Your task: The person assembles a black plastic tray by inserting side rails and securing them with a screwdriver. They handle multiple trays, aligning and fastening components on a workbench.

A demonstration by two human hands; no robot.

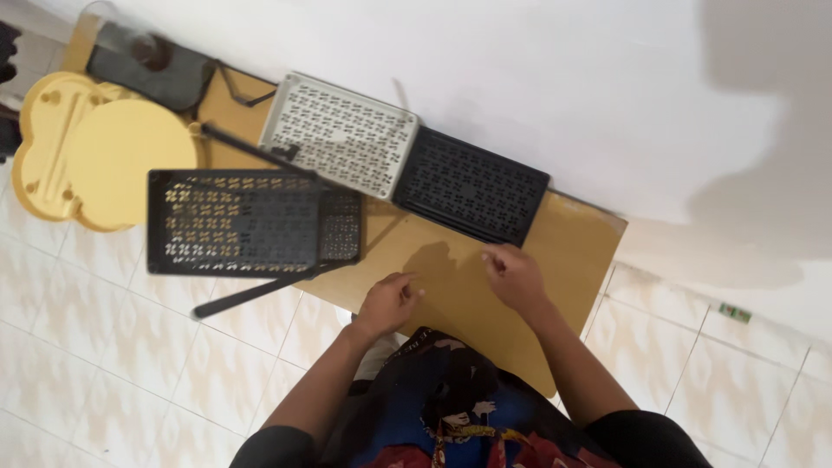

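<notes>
Both hands rest empty on a tan wooden table point(572, 243): the left hand point(387, 301) loosely curled, the right hand point(515, 277) with fingers relaxed, neither gripping anything. Just beyond the right fingertips lies a black perforated tray point(472, 186), with a white perforated tray point(340, 134) beside it. Farther left of the left hand sits a black mesh shelf frame point(247, 223), beyond it a yellow plastic stool point(91, 156).

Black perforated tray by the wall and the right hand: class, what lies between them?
Only bare wooden tabletop separates right hand from black tray, head view.
</notes>
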